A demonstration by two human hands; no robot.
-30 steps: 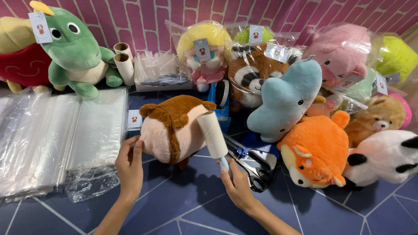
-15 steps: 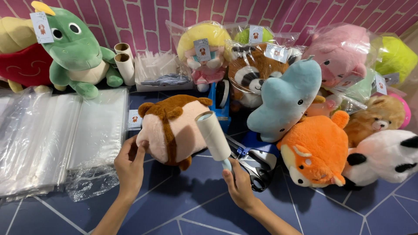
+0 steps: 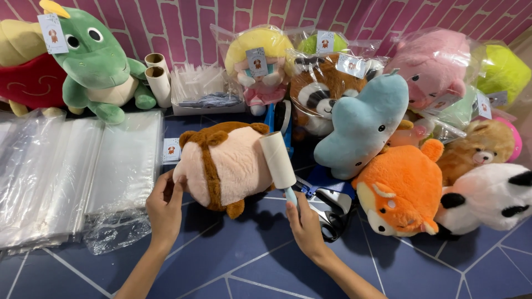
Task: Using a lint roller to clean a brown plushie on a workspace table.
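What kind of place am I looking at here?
Probably a plush toy packing spot, perhaps a small shop's workspace. Tagged plush toys, some already bagged like the pink plush, crowd a blue floor beside a stack of clear bags. The right hand holds a lint roller against a brown plush.

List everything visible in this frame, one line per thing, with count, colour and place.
brown-and-peach plush: 1, centre, on the blue floor
lint roller: 1, white with blue handle, against that plush
green dinosaur plush: 1, back left
red plush: 1, far left
clear bags: stack, left
cardboard tubes: 2, tan, by the wall
blue plush: 1, centre right
orange plush: 1, right
white-and-black plush: 1, far right
bagged plush toys: several, back row
left hand: grip on the plush's end
right hand: grip on the roller handle
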